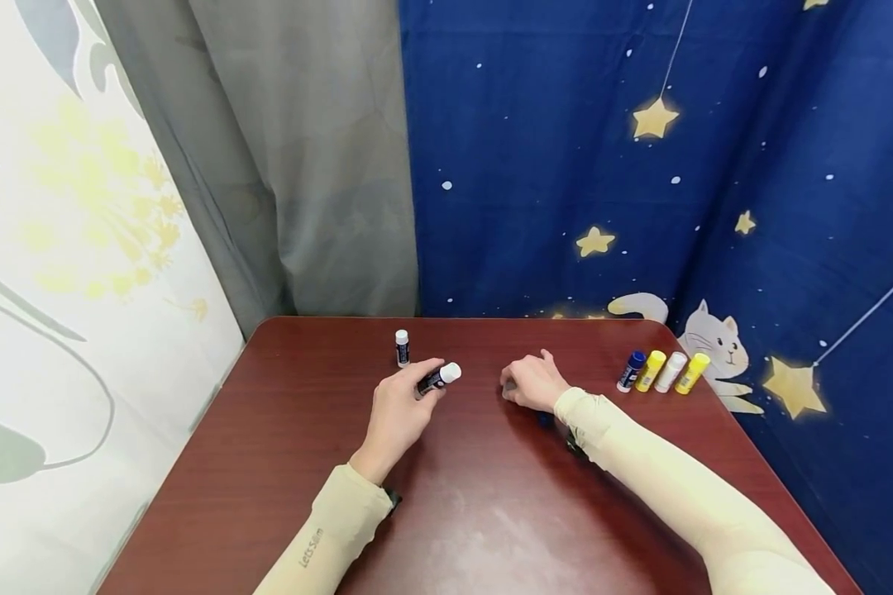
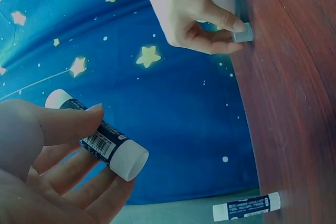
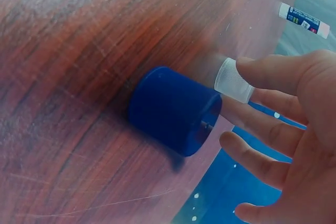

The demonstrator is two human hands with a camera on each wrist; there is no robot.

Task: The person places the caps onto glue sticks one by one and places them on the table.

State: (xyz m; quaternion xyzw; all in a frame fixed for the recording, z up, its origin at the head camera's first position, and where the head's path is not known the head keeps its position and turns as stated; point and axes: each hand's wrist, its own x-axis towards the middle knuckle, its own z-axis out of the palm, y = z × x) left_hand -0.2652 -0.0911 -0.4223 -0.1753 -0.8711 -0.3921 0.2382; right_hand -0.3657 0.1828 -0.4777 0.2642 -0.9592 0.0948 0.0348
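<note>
My left hand [image 1: 402, 411] grips a glue stick [image 2: 107, 135] with a dark blue label and white ends, tilted above the table. Just behind it, a second white-capped glue stick [image 1: 403, 349] stands upright on the table. My right hand [image 1: 533, 383] pinches a small translucent white cap [image 3: 233, 81] between thumb and index finger, down at the tabletop; the other fingers are spread in the right wrist view. Close by that hand, a hollow blue cap [image 3: 173, 111] stands on the table. In the head view, the right wrist mostly hides it.
Toward the back right of the reddish-brown table [image 1: 484, 512] stands a row: a blue glue stick [image 1: 631, 372], a yellow one [image 1: 651, 372], a white one [image 1: 670, 373] and another yellow one [image 1: 692, 374]. Grey and blue star-patterned curtains [image 1: 521, 165] hang behind the table.
</note>
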